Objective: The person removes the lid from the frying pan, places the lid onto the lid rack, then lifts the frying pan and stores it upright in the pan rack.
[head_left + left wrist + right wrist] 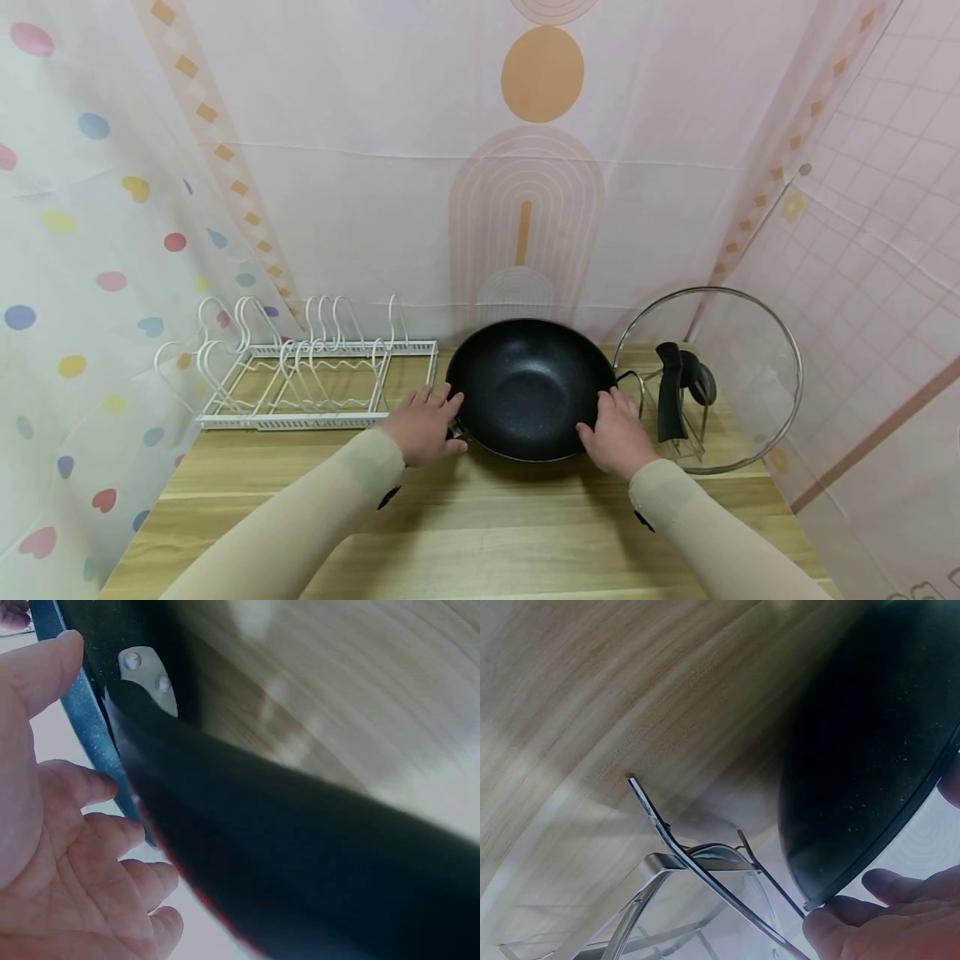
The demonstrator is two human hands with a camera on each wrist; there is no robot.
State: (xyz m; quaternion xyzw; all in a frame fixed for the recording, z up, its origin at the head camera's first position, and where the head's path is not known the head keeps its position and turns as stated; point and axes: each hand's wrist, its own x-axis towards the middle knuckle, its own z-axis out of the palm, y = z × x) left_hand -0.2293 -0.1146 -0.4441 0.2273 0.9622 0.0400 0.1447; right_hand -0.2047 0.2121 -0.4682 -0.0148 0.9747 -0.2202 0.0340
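A black wok (531,387) stands on the wooden table, its inside facing up and toward the camera. At its left rim lies the left hand (423,423), fingers spread; in the left wrist view the left hand (67,817) has its fingertips at the rim, beside a riveted metal bracket (150,675) and a dark handle (285,847). Opposite, the right hand (617,433) touches the right rim with fairly straight fingers. The right wrist view shows fingertips of the right hand (892,922) against the rim of the wok (862,765).
On the left is a white wire rack (315,421) with upright loops. To the right, a glass lid (797,375) with a black handle (670,392) leans in a metal stand (693,450). A patterned curtain (360,208) hangs behind the table (480,550).
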